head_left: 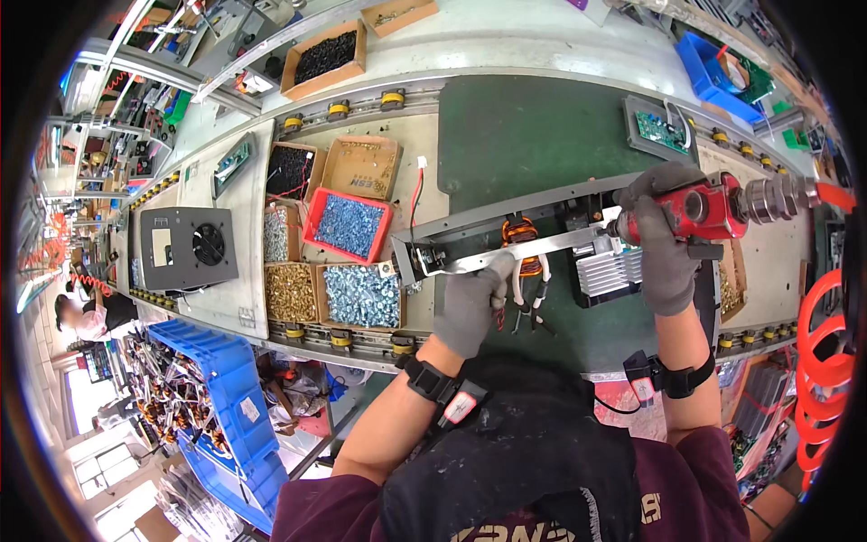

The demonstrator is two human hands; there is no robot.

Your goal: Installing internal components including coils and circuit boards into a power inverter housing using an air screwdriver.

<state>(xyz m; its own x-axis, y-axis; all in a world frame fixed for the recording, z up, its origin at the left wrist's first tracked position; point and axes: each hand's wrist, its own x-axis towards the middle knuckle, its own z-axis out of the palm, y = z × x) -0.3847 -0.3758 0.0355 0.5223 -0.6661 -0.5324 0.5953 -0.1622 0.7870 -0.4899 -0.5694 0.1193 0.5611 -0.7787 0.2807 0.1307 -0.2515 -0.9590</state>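
My right hand [664, 257], in a grey glove, wraps round a red air screwdriver [709, 210] lying sideways, its nose toward the left. That nose is at the right end of a flat pale metal strip [551, 243]. The strip runs along an open dark grey metal housing [506, 213]. My gloved left hand [474, 303] pinches the strip's lower edge, left of the middle. Behind and below the strip sit a copper-wound coil [518, 229] and loose cable ends [533, 318]. A silver finned heat sink [610, 274] is beside my right hand. The screwdriver's tip is hidden.
Left of the housing stand a red tray of screws [347, 226], a carton of silver screws [363, 296] and a carton of brass-coloured parts [291, 292]. A grey fan unit [188, 248] is farther left. An orange coiled hose [817, 361] hangs at right. A circuit-board unit [659, 129] lies at the back.
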